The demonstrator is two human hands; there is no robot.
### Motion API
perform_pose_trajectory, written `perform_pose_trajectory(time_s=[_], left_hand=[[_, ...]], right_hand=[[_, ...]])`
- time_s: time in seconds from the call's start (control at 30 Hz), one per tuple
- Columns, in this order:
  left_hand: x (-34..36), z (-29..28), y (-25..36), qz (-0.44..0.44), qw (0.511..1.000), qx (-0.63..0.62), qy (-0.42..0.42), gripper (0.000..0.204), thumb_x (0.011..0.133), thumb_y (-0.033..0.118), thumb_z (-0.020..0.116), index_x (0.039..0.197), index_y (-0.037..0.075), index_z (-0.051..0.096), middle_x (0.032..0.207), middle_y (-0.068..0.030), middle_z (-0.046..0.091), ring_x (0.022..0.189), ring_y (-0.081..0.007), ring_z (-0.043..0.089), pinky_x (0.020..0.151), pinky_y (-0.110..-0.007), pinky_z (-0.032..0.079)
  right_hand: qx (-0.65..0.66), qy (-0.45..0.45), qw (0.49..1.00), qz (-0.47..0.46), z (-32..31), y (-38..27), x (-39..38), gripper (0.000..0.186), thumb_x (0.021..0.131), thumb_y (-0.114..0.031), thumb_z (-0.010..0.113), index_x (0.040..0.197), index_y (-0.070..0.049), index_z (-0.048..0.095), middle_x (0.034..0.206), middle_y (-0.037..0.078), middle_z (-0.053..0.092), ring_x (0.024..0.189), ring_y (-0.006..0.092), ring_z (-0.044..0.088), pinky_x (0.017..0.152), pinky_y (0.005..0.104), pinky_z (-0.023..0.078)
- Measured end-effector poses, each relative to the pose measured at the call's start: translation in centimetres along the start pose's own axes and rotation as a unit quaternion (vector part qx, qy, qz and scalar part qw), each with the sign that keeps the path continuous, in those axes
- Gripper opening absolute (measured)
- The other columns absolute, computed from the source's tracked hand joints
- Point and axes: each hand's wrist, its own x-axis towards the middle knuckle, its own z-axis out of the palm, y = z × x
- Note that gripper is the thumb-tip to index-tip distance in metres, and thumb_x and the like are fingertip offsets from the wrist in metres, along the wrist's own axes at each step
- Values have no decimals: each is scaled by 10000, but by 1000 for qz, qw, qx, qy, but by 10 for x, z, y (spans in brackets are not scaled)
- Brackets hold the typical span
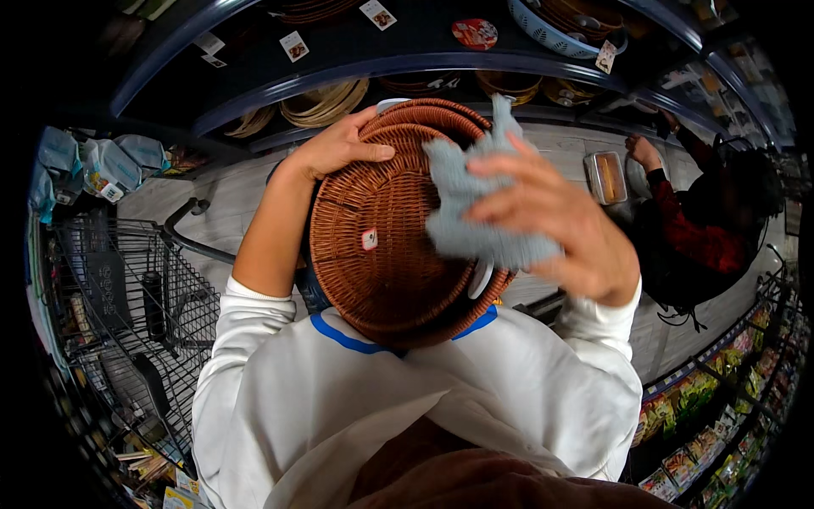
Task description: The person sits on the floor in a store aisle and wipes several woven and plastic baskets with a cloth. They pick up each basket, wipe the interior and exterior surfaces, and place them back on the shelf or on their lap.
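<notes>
A stack of round brown woven baskets (pixel 373 191) rests against my front, with a small white and red sticker (pixel 370 238) inside the top one. My left hand (pixel 343 146) grips the upper left rim, its thumb lying over the edge. In my right hand (pixel 547 208), slightly smeared by motion, is a ragged grey-blue cloth (pixel 462 212). The cloth lies over the right side of the top basket and hides part of its rim. A white handle (pixel 481 279) shows at the stack's lower right.
Shelves with a dark edge (pixel 339 95) run ahead, bearing more woven baskets (pixel 325 103). A wire shopping cart (pixel 136 314) stands at left. To the right a person in dark and red clothes (pixel 716 204) crouches by a clear container (pixel 607 178). Racks of packets (pixel 704 441) line the lower right.
</notes>
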Motion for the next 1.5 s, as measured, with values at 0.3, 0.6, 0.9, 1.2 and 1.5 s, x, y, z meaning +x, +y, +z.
perform_pose_trajectory(time_s=[0.3, 0.6, 0.9, 1.2, 1.5], left_hand=[[0, -11, -16, 2, 999, -2, 44, 696, 723, 154, 754, 1308, 24, 401, 1212, -84, 538, 1110, -187, 517, 970, -331, 400], [2, -7, -17, 2, 996, 12, 93, 835, 621, 259, 819, 1312, 34, 407, 1204, -107, 541, 1083, -236, 555, 943, -374, 448], [-6, -15, -28, -16, 993, -64, 95, 771, 671, 163, 784, 1313, 16, 384, 1192, -114, 546, 1088, -242, 549, 950, -374, 445], [-11, -16, -35, -15, 988, -102, 119, 788, 656, 131, 783, 1318, 19, 372, 1177, -117, 550, 1068, -249, 559, 926, -377, 467], [-12, 0, -30, 7, 963, -248, 108, 710, 691, 44, 680, 1326, 20, 361, 1192, -161, 534, 1059, -298, 563, 917, -415, 478]], right_hand=[[442, 126, 877, -136, -11, 29, -43, 303, 888, -239, 531, 1043, 11, 603, 1005, 174, 635, 982, 349, 612, 988, 495, 372], [215, 339, 895, 196, -8, 147, 19, 380, 892, -274, 549, 1184, -31, 550, 1105, 109, 602, 982, 187, 570, 877, 324, 438], [195, 187, 961, 61, 37, 71, -55, 385, 887, -212, 525, 1217, -13, 524, 1257, 173, 519, 1248, 307, 418, 1036, 395, 309], [520, 350, 765, 147, 38, 62, -140, 311, 868, -140, 535, 1125, 34, 554, 1138, 171, 584, 1101, 262, 536, 932, 359, 417], [345, 454, 793, 215, 20, 132, -47, 267, 889, -278, 547, 1002, -43, 606, 911, 72, 634, 854, 158, 599, 802, 315, 468]])
